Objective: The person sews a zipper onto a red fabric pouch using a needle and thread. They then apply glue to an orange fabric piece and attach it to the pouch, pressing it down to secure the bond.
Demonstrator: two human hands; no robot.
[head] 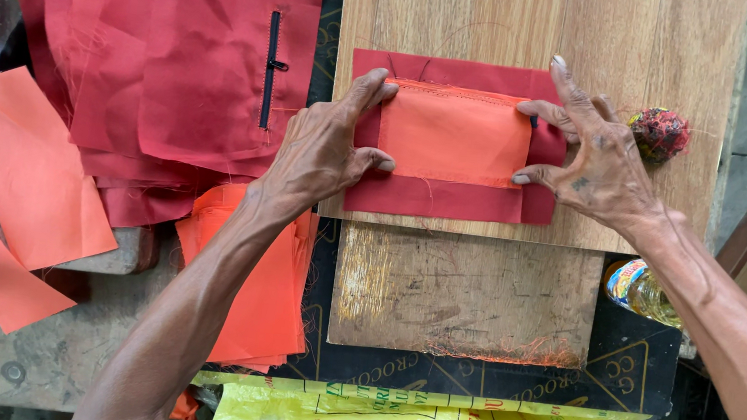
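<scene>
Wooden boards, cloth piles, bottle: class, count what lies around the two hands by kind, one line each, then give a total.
Wooden boards: 2, the upper board and the lower board
Cloth piles: 2, the red pile and the orange pile
Bottle: 1
Total: 5

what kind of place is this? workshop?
Likely a small sewing or tailoring workshop. The left hand and right hand press an orange fabric patch onto a red cloth piece on a worn wooden board. Beside it lie a stack of red zippered panels and cut orange pieces.
</scene>
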